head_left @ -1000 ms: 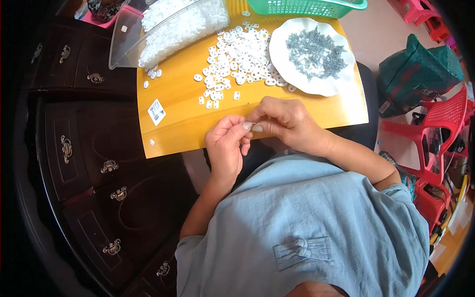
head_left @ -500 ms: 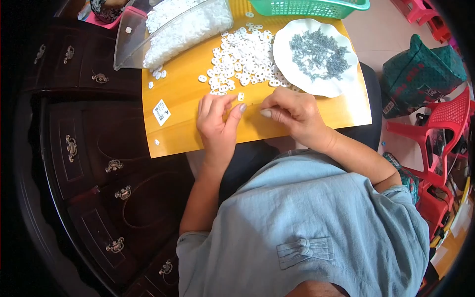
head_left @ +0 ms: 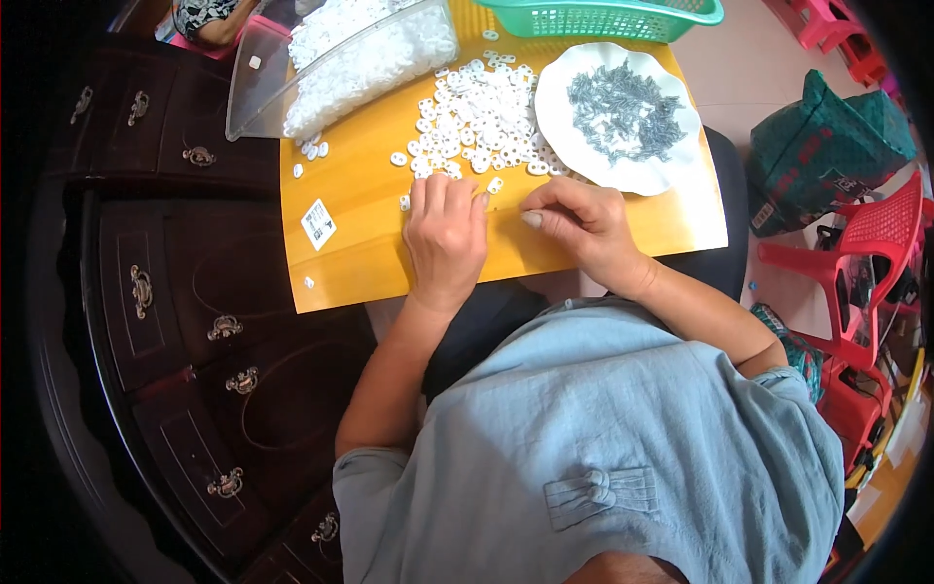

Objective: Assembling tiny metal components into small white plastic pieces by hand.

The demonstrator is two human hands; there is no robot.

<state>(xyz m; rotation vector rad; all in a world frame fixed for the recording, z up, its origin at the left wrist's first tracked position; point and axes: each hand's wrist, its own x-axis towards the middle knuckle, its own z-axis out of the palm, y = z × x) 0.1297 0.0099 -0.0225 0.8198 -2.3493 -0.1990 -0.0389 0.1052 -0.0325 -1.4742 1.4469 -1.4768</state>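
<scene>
Palm down on the yellow board, my left hand (head_left: 446,238) reaches its fingers to the near edge of a pile of small white plastic pieces with holes (head_left: 477,112). Its fingers are stretched forward and their tips partly hide pieces there. One loose white piece (head_left: 495,185) lies just right of those fingertips, and another sits beside the hand's left edge. My right hand (head_left: 589,229) hovers over the board with thumb and forefinger pinched; what they hold, if anything, is too small to make out. Beyond it stands a white wavy-rimmed plate (head_left: 558,127) with many thin dark-grey, screw-like pieces (head_left: 628,112).
At the back left, a clear bin (head_left: 375,73) full of white pieces lies tilted. A green basket (head_left: 603,18) stands at the far edge. Dark drawers (head_left: 263,292) line the left; a red plastic chair (head_left: 846,253) and a green bag (head_left: 817,151) are right. Another person's arm (head_left: 224,24) shows top left.
My left hand has moved slightly right and turned palm down over the pile's near edge. The loose white piece has shifted right. My right hand stays pinched, almost in place.
</scene>
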